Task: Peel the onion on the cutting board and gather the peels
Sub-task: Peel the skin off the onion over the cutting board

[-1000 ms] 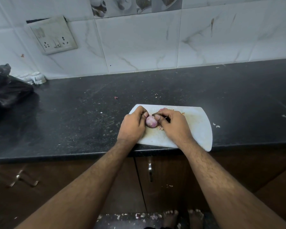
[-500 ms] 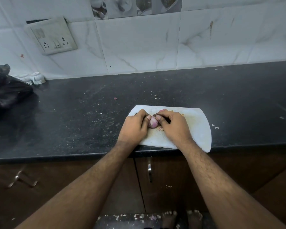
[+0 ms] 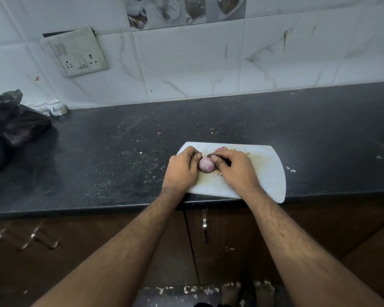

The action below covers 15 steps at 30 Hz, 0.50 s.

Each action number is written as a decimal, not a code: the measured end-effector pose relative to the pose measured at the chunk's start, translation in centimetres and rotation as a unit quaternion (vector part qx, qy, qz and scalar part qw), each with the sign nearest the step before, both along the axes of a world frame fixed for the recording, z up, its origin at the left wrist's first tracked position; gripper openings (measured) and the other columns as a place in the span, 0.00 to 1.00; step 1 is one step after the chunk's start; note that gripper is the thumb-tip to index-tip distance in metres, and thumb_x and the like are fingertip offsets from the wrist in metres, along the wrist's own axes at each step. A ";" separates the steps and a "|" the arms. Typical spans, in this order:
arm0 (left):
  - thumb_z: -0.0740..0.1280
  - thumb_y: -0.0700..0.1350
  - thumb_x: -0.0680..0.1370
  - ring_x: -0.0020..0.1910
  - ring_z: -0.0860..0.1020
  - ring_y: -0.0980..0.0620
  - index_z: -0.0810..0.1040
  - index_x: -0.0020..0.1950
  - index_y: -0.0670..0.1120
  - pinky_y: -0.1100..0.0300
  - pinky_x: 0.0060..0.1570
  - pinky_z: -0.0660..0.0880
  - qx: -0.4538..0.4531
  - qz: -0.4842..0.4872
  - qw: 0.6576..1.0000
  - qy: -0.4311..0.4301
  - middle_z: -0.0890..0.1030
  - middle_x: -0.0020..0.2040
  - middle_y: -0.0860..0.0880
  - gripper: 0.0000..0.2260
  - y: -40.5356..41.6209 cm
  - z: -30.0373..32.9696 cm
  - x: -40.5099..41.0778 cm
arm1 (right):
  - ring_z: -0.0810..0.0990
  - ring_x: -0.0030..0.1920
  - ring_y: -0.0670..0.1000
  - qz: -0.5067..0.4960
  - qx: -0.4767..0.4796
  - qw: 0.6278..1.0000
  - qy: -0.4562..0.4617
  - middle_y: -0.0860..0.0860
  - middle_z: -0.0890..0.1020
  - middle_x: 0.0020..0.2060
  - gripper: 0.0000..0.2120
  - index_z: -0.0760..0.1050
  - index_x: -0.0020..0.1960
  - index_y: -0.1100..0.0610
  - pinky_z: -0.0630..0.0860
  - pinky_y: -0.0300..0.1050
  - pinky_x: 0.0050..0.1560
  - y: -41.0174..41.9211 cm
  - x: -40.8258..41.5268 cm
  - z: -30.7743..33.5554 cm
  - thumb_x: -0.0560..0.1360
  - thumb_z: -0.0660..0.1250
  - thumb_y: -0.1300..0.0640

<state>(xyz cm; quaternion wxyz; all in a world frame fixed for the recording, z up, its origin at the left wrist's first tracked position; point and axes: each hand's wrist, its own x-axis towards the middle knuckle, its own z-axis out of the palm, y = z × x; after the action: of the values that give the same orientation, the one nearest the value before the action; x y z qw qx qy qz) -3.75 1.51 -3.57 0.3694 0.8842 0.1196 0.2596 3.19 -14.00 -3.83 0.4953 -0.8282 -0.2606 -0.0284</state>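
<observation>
Head view shows the left hand holding the onion over the cutting board; right hand pinches skin; peeling goes on; next, pull skin off gently.

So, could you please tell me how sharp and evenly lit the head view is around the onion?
Head view: dim and bluish, no glare; the onion between the left hand and right hand is sharp; the cutting board is the brightest area; wide-angle bowing curves the countertop edge; the drawer handles look smeared.
</observation>
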 end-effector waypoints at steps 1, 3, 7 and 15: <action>0.63 0.46 0.84 0.36 0.78 0.54 0.79 0.46 0.47 0.61 0.39 0.72 -0.008 -0.006 1.000 0.001 0.82 0.37 0.52 0.09 0.0 0.0 -0.1 | 0.81 0.53 0.41 -0.002 0.003 1.000 0.000 0.36 0.84 0.47 0.08 0.85 0.55 0.47 0.77 0.43 0.57 -0.1 -0.1 0.1 0.81 0.68 0.51; 0.63 0.46 0.84 0.38 0.79 0.56 0.81 0.45 0.48 0.62 0.40 0.73 -0.024 -0.013 1.000 0.005 0.83 0.38 0.53 0.10 0.0 0.1 -0.2 | 0.80 0.52 0.41 -0.009 0.006 1.000 -0.001 0.35 0.81 0.44 0.08 0.85 0.56 0.48 0.73 0.40 0.57 -0.1 -0.2 0.3 0.81 0.68 0.52; 0.67 0.48 0.79 0.41 0.84 0.52 0.83 0.47 0.50 0.55 0.43 0.79 -0.070 -0.024 0.997 0.021 0.86 0.40 0.51 0.05 0.1 0.1 -0.3 | 0.79 0.52 0.42 -0.016 0.005 1.000 0.001 0.34 0.79 0.42 0.08 0.85 0.56 0.49 0.74 0.40 0.57 -0.2 -0.2 0.3 0.81 0.68 0.53; 0.64 0.47 0.83 0.47 0.83 0.56 0.82 0.51 0.50 0.56 0.50 0.79 -0.050 -0.046 0.997 0.035 0.86 0.45 0.55 0.07 0.3 0.0 -0.3 | 0.80 0.53 0.43 -0.014 0.010 1.000 -0.003 0.35 0.81 0.44 0.08 0.85 0.55 0.50 0.75 0.41 0.58 -0.1 -0.2 0.4 0.81 0.68 0.53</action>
<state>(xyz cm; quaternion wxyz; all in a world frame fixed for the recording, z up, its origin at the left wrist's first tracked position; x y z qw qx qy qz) -4.05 1.81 -3.58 0.4202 0.8778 0.1042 0.2050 3.01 -14.14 -3.43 0.5025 -0.8267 -0.2498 -0.0408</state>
